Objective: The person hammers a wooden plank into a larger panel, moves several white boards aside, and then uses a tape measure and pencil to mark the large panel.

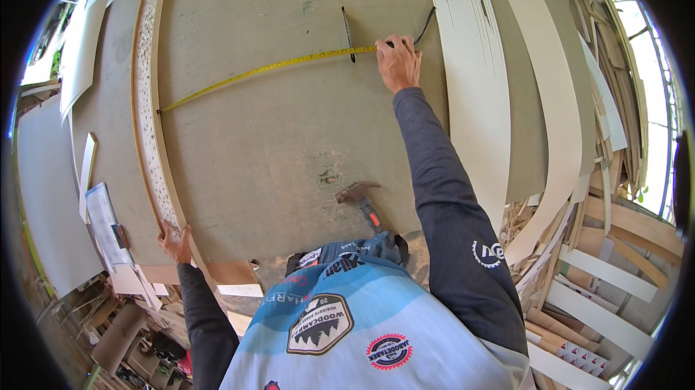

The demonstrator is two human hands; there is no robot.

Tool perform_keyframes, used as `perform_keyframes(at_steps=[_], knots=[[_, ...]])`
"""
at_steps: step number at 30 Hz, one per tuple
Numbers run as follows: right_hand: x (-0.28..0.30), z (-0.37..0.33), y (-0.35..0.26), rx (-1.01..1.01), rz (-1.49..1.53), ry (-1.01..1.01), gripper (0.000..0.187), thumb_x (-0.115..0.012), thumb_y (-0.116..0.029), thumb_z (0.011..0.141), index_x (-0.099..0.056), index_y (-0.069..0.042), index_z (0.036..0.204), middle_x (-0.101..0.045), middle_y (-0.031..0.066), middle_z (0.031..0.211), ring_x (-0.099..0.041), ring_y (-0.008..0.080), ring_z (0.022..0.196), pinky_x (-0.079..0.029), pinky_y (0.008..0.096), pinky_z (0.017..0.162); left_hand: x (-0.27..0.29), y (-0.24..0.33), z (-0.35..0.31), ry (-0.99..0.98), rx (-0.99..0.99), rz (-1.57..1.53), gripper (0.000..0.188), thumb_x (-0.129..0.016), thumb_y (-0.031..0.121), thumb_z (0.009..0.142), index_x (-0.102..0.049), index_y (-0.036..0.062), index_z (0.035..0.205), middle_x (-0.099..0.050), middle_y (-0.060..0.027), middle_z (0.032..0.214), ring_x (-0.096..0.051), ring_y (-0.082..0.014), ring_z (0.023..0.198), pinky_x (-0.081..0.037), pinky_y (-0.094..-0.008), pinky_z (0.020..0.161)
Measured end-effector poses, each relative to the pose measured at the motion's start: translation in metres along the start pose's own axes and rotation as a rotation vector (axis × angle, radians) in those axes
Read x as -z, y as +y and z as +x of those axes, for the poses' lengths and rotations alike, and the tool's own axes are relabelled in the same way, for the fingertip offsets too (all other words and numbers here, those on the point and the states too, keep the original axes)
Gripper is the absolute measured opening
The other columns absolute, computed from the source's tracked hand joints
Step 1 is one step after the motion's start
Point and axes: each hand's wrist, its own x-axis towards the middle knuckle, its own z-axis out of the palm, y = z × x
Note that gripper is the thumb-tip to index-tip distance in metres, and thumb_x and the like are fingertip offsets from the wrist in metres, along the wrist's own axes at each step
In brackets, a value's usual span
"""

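Observation:
My right hand (399, 63) is closed around a tape measure, whose case is mostly hidden by the fingers. The yellow tape blade (268, 68) runs leftward from it across the grey-brown worktable (282, 151). Its hooked end meets the right edge of a long, narrow board (150, 64) with a speckled pale face. My left hand (175, 242) grips this board at its near end, fingers and thumb on its two edges. Beside the right hand, a thin dark pencil-like stick (347, 24) lies crossing the blade. A claw hammer (368, 209) rests near the table's front edge, close to my body.
Long white panels (474, 64) lie along the table's right side. At the left are a pale sheet (54, 194) and a papered board with a dark clip (107, 220). Wood offcuts (612, 245) are heaped on the floor at the right, with more scraps at lower left.

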Motion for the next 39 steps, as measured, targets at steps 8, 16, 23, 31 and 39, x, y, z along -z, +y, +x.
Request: perform_keyframes(at_steps=[8, 16, 23, 31, 39], knots=[[0.000, -0.001, -0.001, 0.002, -0.003, 0.016, 0.012, -0.062, -0.017, 0.082, -0.068, -0.017, 0.093, -0.060, -0.0018, 0.100, -0.050, 0.0226, 0.105, -0.042, 0.0473, 0.079, 0.002, 0.003, 0.002, -0.018, 0.050, 0.065, 0.082, -0.080, 0.037, 0.064, -0.051, 0.0136, 0.138, -0.043, -0.0308, 0.133, -0.041, -0.0432, 0.125, -0.034, -0.0476, 0.106], [-0.001, -0.003, 0.000, -0.003, 0.003, 0.010, 0.013, -0.060, -0.017, 0.084, -0.069, -0.016, 0.094, -0.060, -0.0001, 0.101, -0.049, 0.0229, 0.107, -0.042, 0.0486, 0.081, -0.002, -0.007, 0.006, -0.044, 0.046, 0.051, 0.084, -0.079, 0.041, 0.065, -0.050, 0.0147, 0.139, -0.043, -0.0292, 0.133, -0.041, -0.0422, 0.125, -0.035, -0.0472, 0.105], [-0.002, -0.002, 0.001, 0.017, -0.014, 0.021, 0.013, -0.060, -0.018, 0.084, -0.068, -0.015, 0.093, -0.060, 0.0001, 0.101, -0.048, 0.0230, 0.107, -0.042, 0.0489, 0.080, -0.001, -0.005, 0.007, -0.068, 0.067, 0.003, 0.085, -0.078, 0.039, 0.065, -0.049, 0.0124, 0.140, -0.044, -0.0276, 0.129, -0.039, -0.0412, 0.127, -0.034, -0.0467, 0.106], [-0.002, -0.004, 0.002, 0.014, -0.019, 0.018, 0.014, -0.060, -0.018, 0.084, -0.068, -0.015, 0.096, -0.060, 0.0003, 0.101, -0.048, 0.0226, 0.107, -0.041, 0.0483, 0.081, -0.001, -0.004, 0.005, -0.049, 0.033, 0.017, 0.085, -0.079, 0.039, 0.066, -0.048, 0.0091, 0.140, -0.047, -0.0257, 0.131, -0.043, -0.0386, 0.123, -0.036, -0.0446, 0.104], [-0.001, -0.003, 0.000, 0.016, -0.041, 0.011, 0.015, -0.060, -0.018, 0.085, -0.068, -0.015, 0.098, -0.060, 0.0001, 0.101, -0.048, 0.0222, 0.107, -0.041, 0.0480, 0.081, -0.002, -0.008, 0.006, -0.058, 0.082, 0.004, 0.085, -0.080, 0.040, 0.064, -0.049, 0.0160, 0.140, -0.041, -0.0267, 0.138, -0.038, -0.0422, 0.129, -0.034, -0.0480, 0.107]])
